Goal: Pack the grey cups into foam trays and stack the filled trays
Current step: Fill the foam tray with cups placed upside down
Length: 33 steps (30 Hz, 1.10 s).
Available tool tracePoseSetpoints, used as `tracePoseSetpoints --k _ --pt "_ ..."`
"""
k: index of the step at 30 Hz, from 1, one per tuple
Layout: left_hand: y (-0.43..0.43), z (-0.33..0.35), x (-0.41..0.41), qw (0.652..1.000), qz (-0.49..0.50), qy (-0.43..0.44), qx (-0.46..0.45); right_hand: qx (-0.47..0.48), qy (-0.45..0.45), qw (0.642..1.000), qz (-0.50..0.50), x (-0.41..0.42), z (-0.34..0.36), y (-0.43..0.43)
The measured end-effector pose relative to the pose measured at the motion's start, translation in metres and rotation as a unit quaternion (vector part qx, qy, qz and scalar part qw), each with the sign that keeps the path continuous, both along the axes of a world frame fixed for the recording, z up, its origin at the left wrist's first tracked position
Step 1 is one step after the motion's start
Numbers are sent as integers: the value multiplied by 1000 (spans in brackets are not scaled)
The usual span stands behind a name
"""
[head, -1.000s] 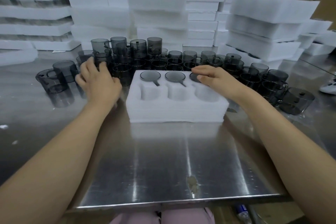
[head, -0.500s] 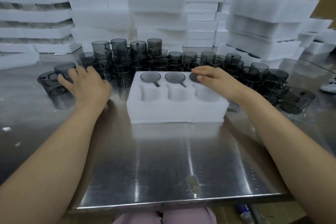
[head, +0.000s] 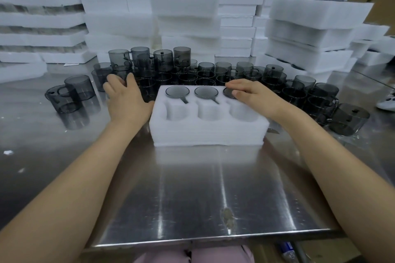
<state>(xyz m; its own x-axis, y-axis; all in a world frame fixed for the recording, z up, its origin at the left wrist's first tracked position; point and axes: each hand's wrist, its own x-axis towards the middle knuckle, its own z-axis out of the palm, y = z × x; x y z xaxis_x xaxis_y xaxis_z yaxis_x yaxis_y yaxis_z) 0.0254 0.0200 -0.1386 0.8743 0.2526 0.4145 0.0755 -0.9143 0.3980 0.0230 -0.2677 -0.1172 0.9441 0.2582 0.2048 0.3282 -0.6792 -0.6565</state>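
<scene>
A white foam tray (head: 209, 132) lies on the steel table in front of me. Grey cups sit in its back row: one at the left (head: 177, 92), one in the middle (head: 206, 92), and a third (head: 227, 92) partly hidden under my right hand (head: 254, 96), whose fingers rest flat on it. The front three pockets hold nothing. My left hand (head: 126, 98) is just left of the tray, its thumb and fingers curled round a grey cup (head: 125, 80) in the loose crowd of cups (head: 235, 72) behind the tray.
Two cups (head: 70, 94) stand apart at the left, and one cup (head: 348, 121) lies tipped at the far right. Stacks of foam trays (head: 188, 19) wall in the back and the right (head: 314, 34). Bare steel table (head: 205, 194) lies in front of the tray.
My left hand swung out to the left towards the two separate cups, then came back right to the cups beside the tray. My right hand stayed on the third cup.
</scene>
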Motion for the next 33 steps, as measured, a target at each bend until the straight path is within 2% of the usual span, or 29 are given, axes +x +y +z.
tracePoseSetpoints --k 3,6,9,12,15,18,20,23,26,30,33 --pt "1 0 1 994 18 88 -55 -6 -1 1000 -2 0 0 0" --pt "0 0 2 993 9 89 -82 -14 -6 1000 -2 -1 1 0" --pt "-1 2 0 997 11 21 -71 -23 -10 1000 0 -1 1 0" --pt "1 7 1 992 -6 -94 -88 -28 -14 1000 -3 -1 2 0" --pt "-2 15 -1 967 -88 -177 -162 -39 -16 999 -4 -3 4 0" --pt "-12 23 -9 920 -205 -203 -264 -75 -59 995 -12 -6 8 0" --pt "-17 26 -14 871 -297 -181 -347 -89 -119 989 -18 -10 14 1" --pt "-21 26 -14 831 -376 -132 -388 12 -167 986 -1 -21 23 12" --pt "-25 27 -15 796 -430 -70 -421 109 -154 979 76 -34 27 32" --pt "-24 26 -16 755 -501 10 -423 121 -100 975 155 -43 21 56" --pt "-22 28 -17 743 -495 37 -449 108 -107 976 153 -42 15 61"
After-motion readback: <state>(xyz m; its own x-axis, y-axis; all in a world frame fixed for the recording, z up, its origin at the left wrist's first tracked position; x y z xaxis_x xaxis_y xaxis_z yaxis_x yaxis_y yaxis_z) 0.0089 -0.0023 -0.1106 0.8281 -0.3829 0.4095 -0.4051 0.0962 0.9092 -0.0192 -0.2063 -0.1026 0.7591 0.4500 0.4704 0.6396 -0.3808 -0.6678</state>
